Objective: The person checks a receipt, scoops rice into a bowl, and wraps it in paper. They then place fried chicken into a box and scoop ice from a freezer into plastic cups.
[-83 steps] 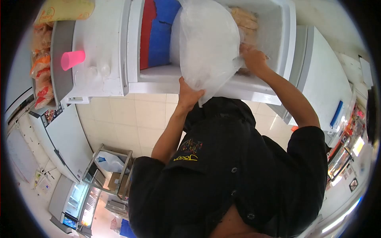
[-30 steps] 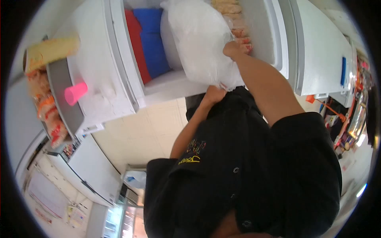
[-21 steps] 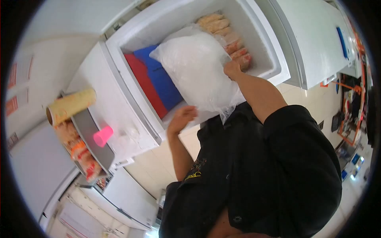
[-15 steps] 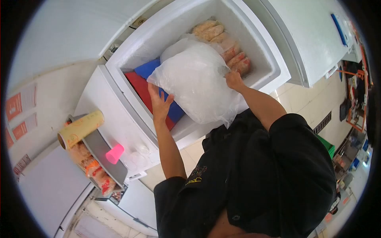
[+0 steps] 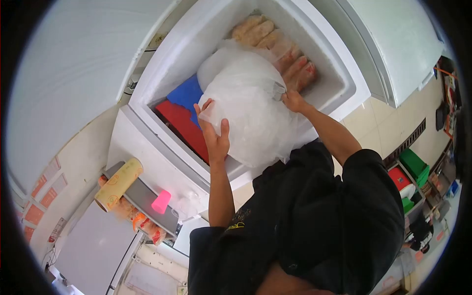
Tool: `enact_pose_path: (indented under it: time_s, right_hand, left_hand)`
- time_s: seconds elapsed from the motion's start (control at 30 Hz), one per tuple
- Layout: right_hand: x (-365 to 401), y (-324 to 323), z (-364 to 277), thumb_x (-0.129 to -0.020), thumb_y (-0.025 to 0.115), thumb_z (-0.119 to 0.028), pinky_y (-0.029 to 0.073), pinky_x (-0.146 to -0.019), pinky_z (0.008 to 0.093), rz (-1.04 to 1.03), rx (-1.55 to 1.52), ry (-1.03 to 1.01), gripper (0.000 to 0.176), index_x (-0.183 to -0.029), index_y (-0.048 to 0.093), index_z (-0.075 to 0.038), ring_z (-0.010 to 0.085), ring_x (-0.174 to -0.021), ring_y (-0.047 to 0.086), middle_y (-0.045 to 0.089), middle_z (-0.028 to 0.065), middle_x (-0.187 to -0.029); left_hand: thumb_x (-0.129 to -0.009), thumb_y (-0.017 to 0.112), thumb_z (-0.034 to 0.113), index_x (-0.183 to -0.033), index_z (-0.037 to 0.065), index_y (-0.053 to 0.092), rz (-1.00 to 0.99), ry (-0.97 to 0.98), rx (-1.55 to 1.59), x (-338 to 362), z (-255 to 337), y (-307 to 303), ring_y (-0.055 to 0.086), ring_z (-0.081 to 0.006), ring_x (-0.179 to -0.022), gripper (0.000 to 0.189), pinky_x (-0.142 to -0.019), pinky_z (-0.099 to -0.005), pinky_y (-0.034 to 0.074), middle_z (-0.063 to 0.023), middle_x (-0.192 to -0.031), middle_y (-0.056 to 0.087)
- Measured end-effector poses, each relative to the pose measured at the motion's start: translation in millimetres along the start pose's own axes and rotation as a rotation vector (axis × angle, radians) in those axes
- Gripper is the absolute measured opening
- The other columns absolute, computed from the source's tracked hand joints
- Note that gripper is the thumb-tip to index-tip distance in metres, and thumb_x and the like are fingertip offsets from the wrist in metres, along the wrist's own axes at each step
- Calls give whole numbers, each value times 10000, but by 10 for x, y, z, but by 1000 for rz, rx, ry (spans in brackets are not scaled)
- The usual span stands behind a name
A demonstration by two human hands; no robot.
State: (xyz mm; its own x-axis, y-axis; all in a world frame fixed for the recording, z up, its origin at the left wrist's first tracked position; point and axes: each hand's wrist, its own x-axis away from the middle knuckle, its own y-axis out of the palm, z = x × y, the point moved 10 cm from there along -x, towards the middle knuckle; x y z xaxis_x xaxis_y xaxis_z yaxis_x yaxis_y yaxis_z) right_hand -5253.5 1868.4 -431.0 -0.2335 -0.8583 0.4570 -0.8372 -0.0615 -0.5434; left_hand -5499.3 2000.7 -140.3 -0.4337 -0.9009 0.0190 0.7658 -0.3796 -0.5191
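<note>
A large clear plastic bag with whitish contents bulges over the near side of an open chest freezer. My right hand pinches gathered plastic at the bag's right side. Against its left side rests my left hand, thumb and fingers spread, with a loose flap of plastic at the fingertips. Beside that hand, inside the freezer, lie a red piece and a blue piece. Several wrapped packs of pale and reddish food sit along the freezer's far right wall.
At left, a white surface adjoins the freezer. A grey bin there carries a yellowish film roll, with a pink cup beside it. Another white appliance stands right. Green containers show far right.
My left hand has shifted along the bag's left side, and the bag looks rounder. My right hand still grips the plastic. The camera view has turned and shifted slightly.
</note>
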Motion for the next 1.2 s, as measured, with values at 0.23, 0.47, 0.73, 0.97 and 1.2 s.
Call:
enact_pose_path:
  time_s: [0.23, 0.47, 0.73, 0.97, 1.2]
  right_hand:
    - [207, -39, -96, -925, 467, -270, 484, -858, 527, -222, -3, 56, 444, -798, 650, 114, 496, -905, 646, 635, 371, -904]
    - [416, -154, -244, -908, 527, -218, 515, -610, 495, -225, 317, -420, 312, -721, 574, 28, 380, -552, 624, 597, 223, -620]
    - [441, -197, -11, -1044, 335, -359, 317, -321, 336, -542, -155, 20, 554, -589, 484, -82, 166, -326, 396, 413, 38, -438]
    - [248, -561, -174, -1022, 384, -475, 257, -299, 307, -463, -21, -45, 531, -634, 433, -116, 134, -316, 326, 368, -2, -455]
    - [-284, -976, 34, -1020, 376, -457, 245, -299, 308, -456, 240, -288, 518, -640, 430, -111, 140, -312, 326, 350, 7, -453]
  left_hand:
    - [-1071, 402, 288, -1504, -3, 359, 53, -107, 57, 156, 28, -12, 212, -285, -1492, 523, -1202, -394, 147, -157, -1550, 387]
    - [-1076, 413, 291, -1475, -1, 411, 182, -278, 618, 304, -347, -66, 368, -234, -1400, 494, -1164, -356, 258, -143, -1515, 435]
    - [-1069, 460, 334, -1413, -16, 451, 752, -166, 526, 1349, -773, -596, 507, -195, -1267, 491, -1100, -345, 379, -121, -1367, 548]
    - [-751, 872, 239, -1071, -21, 380, 1746, -844, -236, 4633, -1602, -1203, 437, -211, -958, 642, -826, -345, 427, -104, -1053, 390]
    - [-631, 933, 442, -1377, -70, 306, 1437, -1020, -263, 4617, -1571, -2006, 403, -376, -1265, 1100, -1059, -478, 374, -249, -1345, 393]
